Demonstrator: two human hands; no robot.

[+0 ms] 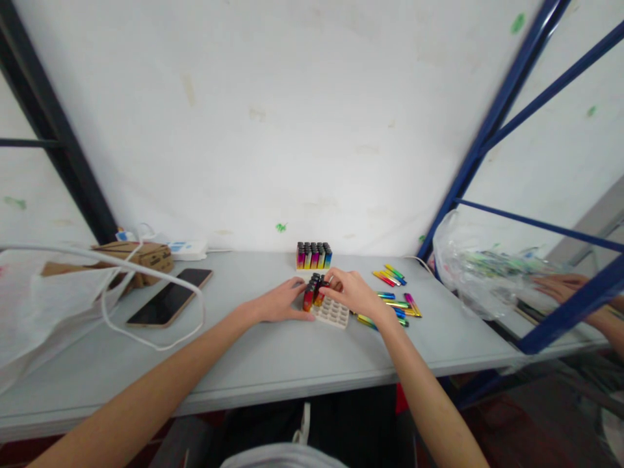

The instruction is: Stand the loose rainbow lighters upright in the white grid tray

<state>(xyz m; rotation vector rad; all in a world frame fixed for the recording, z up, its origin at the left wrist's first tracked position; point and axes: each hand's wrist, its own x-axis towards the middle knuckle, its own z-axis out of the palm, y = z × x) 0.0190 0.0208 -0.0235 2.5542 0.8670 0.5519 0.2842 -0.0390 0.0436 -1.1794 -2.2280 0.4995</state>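
A pale tray with rows of round holes (335, 314) lies on the table in front of me. Several red, dark-topped lighters (309, 298) stand upright in its left part; the holes on its right show bare. My left hand (283, 301) rests at the tray's left end, its thumb and fingers spread around that side, the thumb tip by the front corner. Over the tray, my right hand (348, 290) has its fingers pinched on a lighter (319, 298) at the edge of the standing group. The fingertips partly hide this lighter.
Behind stands a full block of multicoloured lighters (314, 255). Loose shiny coloured lighters (400, 305) lie to the right, near a clear plastic bag (458, 260) and a blue metal frame (463, 169). On the left are a phone (170, 298), a white cable (202, 305) and a cardboard box (151, 257).
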